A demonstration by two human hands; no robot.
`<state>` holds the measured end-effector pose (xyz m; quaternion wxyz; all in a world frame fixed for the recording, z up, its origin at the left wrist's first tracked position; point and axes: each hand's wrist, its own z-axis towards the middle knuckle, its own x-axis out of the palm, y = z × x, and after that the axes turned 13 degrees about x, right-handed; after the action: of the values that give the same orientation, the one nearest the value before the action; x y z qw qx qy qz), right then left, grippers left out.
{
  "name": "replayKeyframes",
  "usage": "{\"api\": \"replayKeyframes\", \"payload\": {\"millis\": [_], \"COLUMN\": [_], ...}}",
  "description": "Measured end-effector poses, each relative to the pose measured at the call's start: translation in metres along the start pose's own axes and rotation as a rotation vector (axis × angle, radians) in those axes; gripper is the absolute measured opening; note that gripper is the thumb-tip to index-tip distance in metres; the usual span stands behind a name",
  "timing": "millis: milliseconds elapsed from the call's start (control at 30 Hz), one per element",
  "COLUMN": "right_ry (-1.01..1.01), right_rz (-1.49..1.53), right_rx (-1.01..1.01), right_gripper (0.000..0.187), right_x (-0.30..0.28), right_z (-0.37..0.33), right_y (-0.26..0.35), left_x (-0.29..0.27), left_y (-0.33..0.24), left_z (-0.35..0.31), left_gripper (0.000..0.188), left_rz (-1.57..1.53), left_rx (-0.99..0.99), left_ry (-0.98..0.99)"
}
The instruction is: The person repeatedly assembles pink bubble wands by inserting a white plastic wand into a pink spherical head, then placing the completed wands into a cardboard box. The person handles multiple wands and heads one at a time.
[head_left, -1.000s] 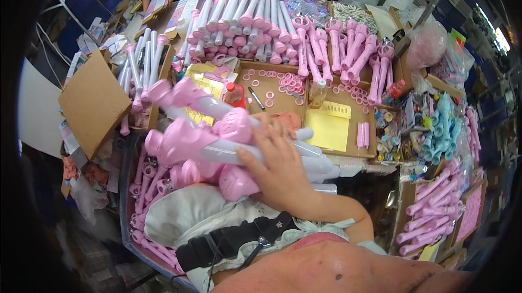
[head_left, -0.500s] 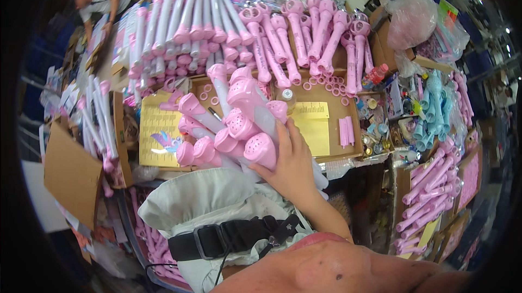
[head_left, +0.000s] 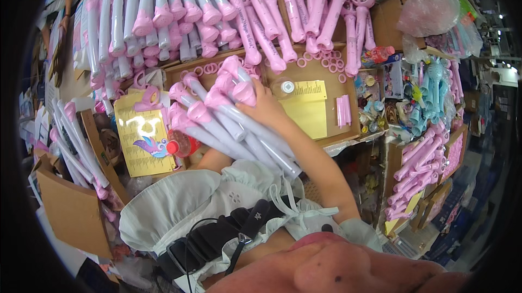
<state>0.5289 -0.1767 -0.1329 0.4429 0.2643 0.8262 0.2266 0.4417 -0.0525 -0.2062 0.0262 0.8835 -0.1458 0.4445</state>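
Note:
A bundle of toy wands (head_left: 234,121) lies at a slant over the near side of the workbench. Each has a whitish tube and a pink perforated cap, and the caps point away from me. My right hand (head_left: 263,105) curls round the bundle's right side, just below the caps. From the lower left my left forearm (head_left: 215,161) reaches under the tubes, and its hand is hidden beneath them. Left of the bundle is a bottle (head_left: 182,145) with a red cap. A yellow printed sheet (head_left: 128,151) with a colourful wing-shaped piece lies beside it.
Whitish tubes with pink ends (head_left: 163,10) are stacked at the back left, pink wands (head_left: 299,10) at the back middle. A shallow cardboard tray (head_left: 340,130) holds pink rings, a yellow paper and a clear bottle (head_left: 285,87). Cardboard boxes (head_left: 70,206) stand left; more pink wands (head_left: 416,168) lie right.
The bundle has moved forward and tipped lower, showing more of its tubes. My right hand has gone forward with it. My left forearm and the red-capped bottle have come into sight.

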Motion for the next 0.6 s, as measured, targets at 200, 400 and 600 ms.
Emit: {"api": "replayKeyframes", "payload": {"millis": [200,400,600], "right_ry": [0.122,-0.038,-0.187], "right_rz": [0.000,0.023,0.119], "right_rx": [0.252,0.218,0.061], "right_gripper": [0.089,0.078,0.068], "right_x": [0.018,0.032,0.045], "right_z": [0.040,0.046,0.065], "right_y": [-0.005,-0.003,0.004], "left_x": [-0.006,-0.014,-0.023], "left_y": [-0.007,-0.015,-0.024], "left_z": [-0.005,-0.028,-0.059], "left_gripper": [0.041,0.043,0.047], "left_rz": [-0.014,-0.060,-0.032], "left_rx": [-0.002,0.077,0.187], "left_ry": [-0.052,-0.096,-0.309]}}
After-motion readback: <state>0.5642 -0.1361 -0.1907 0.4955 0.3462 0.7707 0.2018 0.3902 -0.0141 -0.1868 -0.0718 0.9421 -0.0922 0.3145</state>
